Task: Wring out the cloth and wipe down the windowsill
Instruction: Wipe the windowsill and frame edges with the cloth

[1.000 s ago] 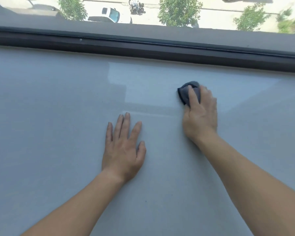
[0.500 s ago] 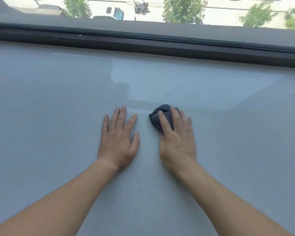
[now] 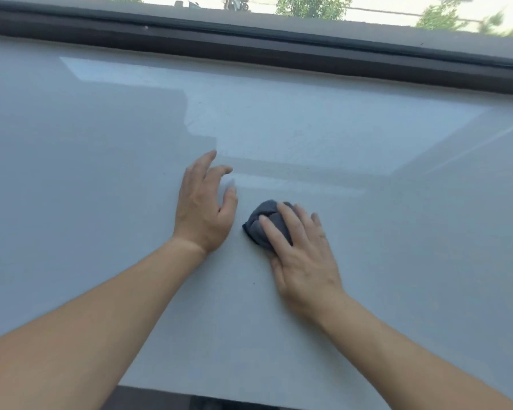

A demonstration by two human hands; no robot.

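Pressing down on the bunched dark grey cloth (image 3: 267, 210), the right hand (image 3: 304, 261) lays its fingers fairly straight across the top, so the grip is flat rather than closed round it. The cloth sits near the middle of the pale windowsill (image 3: 101, 173), just beside the left hand (image 3: 203, 211), whose heel rests there with fingers spread and lifted: a wide, empty grip.

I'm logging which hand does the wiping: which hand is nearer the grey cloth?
Right. The right hand lies on top of the cloth, fingers across it. The left hand is to the cloth's left over the windowsill, not touching it.
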